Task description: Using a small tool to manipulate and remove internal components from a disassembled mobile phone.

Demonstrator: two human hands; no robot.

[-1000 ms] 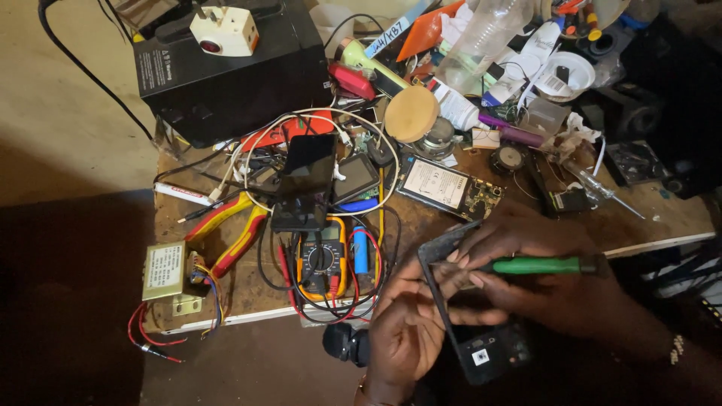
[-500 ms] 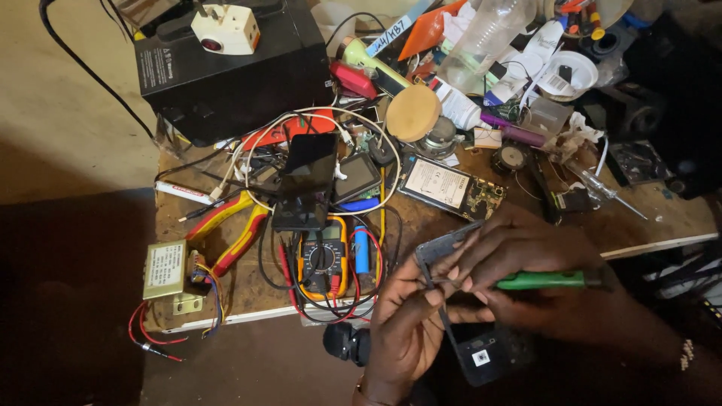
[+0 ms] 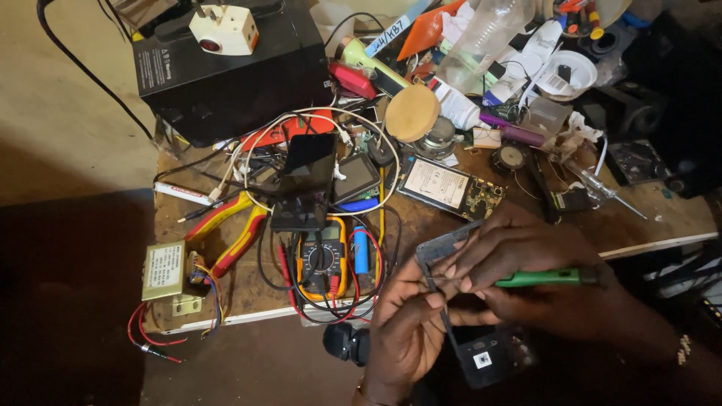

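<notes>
Head view: thin grey plastic phone frame (image 3: 444,252) sits near the front edge of the wooden board table (image 3: 647,225), held up between both hands. Left hand (image 3: 402,331) pinches its lower side w/ thumb & fingers closed on it. Right hand (image 3: 526,278) is wrapped tight round a green-handled screwdriver (image 3: 545,278), tip end hidden by fingers, prob. at the frame.

Frame looks light, thin & a bit bendy, so it could snap if squeezed hard. Best to hold it by the long side edges, not the open middle. Small black square part w/ a white sticker (image 3: 481,357) lies just below the hands.

Left of the hands: orange & black meter w/ a dial (image 3: 322,256), blue tube battery (image 3: 361,248) beside it, red & yellow pliers (image 3: 229,229) further left, then a small metal transformer w/ coloured wires (image 3: 165,271). Far side: a circuit board w/ a white label (image 3: 447,186), a round tan wooden disc (image 3: 412,113), a big black box (image 3: 226,68) w/ a white plug adapter (image 3: 223,28) on top. Lots of wires & bits all round.
</notes>
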